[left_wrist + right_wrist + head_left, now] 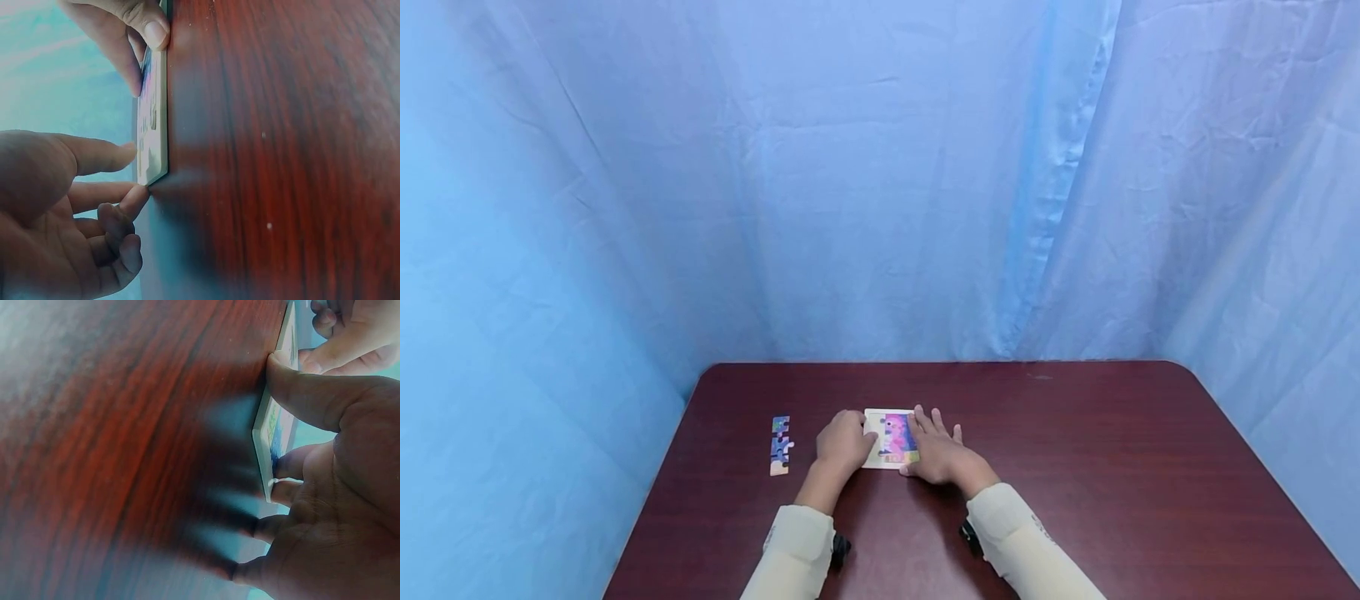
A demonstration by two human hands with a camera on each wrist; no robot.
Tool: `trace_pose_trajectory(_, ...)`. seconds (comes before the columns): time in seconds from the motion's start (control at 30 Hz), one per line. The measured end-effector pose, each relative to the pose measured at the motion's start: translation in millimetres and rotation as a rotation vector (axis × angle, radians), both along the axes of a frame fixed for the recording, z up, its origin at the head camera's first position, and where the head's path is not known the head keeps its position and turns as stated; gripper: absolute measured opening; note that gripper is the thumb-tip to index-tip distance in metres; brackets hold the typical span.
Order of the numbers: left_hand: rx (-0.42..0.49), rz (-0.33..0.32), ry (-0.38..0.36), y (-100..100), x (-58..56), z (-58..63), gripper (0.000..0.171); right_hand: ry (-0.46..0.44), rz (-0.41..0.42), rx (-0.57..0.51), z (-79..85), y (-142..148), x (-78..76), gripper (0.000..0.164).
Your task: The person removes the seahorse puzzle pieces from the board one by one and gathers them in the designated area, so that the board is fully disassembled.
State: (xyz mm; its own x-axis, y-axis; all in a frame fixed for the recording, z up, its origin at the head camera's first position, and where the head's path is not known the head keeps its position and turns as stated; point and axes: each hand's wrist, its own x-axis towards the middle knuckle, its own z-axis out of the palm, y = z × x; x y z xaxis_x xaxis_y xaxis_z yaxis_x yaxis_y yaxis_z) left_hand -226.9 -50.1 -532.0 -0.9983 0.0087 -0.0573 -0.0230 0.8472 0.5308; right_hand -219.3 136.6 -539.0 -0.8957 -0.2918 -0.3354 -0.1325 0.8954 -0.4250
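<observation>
A small jigsaw puzzle tray (874,421) with a pale frame lies flat on the table. Pink and purple joined pieces (897,435) fill its middle and right part, while a bare pale strip shows at the left. My left hand (844,439) pinches the tray's left edge, thumb over the top and index finger against the side; its other fingers curl loosely. My right hand (936,454) rests spread over the tray's right side, thumb at the near edge, covering some of the picture. In the right wrist view, the right fingers (290,461) touch the tray's far part.
A strip of joined jigsaw pieces (780,446), blue and purple with a peach end, lies left of my left hand. The dark red wooden table (1075,500) has a rounded far edge. Blue curtains (880,183) hang behind and at both sides.
</observation>
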Motion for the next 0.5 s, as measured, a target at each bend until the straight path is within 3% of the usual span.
trace_pose_trajectory(0.5,-0.045,-0.002,0.048,7.6,-5.5,-4.9,0.034,-0.002,0.001,-0.006,-0.3,-0.1,-0.6,0.096)
